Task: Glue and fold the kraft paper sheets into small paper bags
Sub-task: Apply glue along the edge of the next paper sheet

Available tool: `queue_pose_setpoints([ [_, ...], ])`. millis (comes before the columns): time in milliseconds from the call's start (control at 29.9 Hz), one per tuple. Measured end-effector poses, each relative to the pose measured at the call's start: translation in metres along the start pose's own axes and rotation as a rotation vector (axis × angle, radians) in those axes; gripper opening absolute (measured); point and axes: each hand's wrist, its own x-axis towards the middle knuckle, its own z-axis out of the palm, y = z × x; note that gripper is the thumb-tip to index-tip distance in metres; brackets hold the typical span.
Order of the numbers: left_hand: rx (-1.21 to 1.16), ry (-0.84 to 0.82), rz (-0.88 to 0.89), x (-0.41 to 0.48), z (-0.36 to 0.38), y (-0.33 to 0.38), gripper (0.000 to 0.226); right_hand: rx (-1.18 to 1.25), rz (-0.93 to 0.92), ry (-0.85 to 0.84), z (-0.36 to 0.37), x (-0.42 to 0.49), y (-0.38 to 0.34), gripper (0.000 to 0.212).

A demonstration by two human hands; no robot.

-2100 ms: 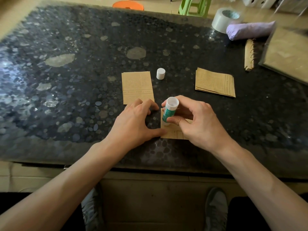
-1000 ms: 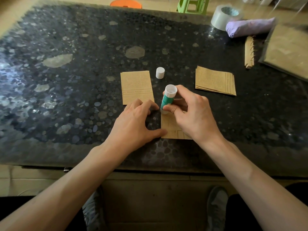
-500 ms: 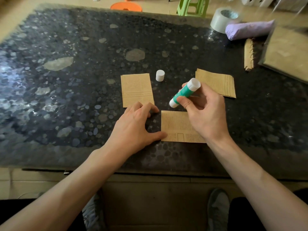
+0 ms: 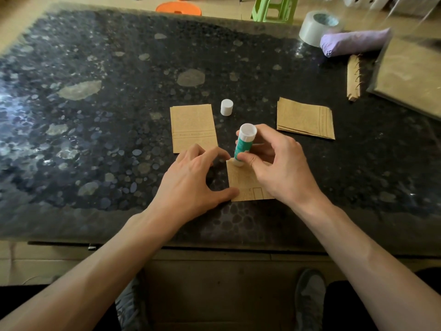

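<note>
Dark speckled stone counter (image 4: 95, 139) is viewed from above, w/ a green plastic stool (image 4: 272, 8) & an orange round stool (image 4: 177, 8) on the floor beyond its far edge. Small tan kraft paper sheet (image 4: 241, 182) is laid flat near the front edge, approx. centre. Its left edge is pinned by the left hand (image 4: 191, 185): fingers (image 4: 210, 151) apart & loosely arched, thumb tip pressed on the near-left corner. Green-and-white glue stick (image 4: 242, 146) is held nearly upright by the right hand (image 4: 279, 168), fingers (image 4: 267, 133) clamped round the barrel, lower end set on the sheet's far-left corner. Small white cylindrical cap (image 4: 226, 107) is stood further back, just right of a folded kraft paper piece (image 4: 193, 127). Stack of kraft paper sheets (image 4: 305, 118) is laid to the right; grey tape roll (image 4: 317, 26) & lilac rolled bundle (image 4: 353, 41) are seen at the far-right corner.
</note>
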Motion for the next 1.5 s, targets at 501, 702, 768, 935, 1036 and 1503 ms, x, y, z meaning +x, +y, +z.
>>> queue_pose_setpoints([
  [501,0.011,-0.044,-0.009,0.0029,-0.0023,0.0002,0.068,-0.007,-0.014,0.062,0.0073,-0.0020,0.0002,0.027],
  [702,0.006,-0.043,-0.007,0.0030,-0.0020,-0.0007,0.068,-0.037,-0.030,0.062,0.0076,-0.0022,0.0017,0.028],
  [768,0.008,-0.042,-0.010,0.0034,-0.0016,-0.0009,0.068,-0.043,-0.036,0.067,0.0076,-0.0029,0.0022,0.029],
  [935,0.007,-0.049,-0.013,0.0046,-0.0018,-0.0008,0.068,-0.064,-0.025,0.111,0.0078,-0.0033,0.0039,0.033],
  [1036,0.011,-0.050,-0.012,0.0044,-0.0016,-0.0010,0.069,-0.066,-0.009,0.120,0.0082,-0.0018,0.0025,0.035],
  [1503,-0.002,-0.047,-0.011,0.0039,-0.0037,0.0000,0.067,-0.069,-0.020,0.041,0.0032,-0.0039,0.0070,0.027],
])
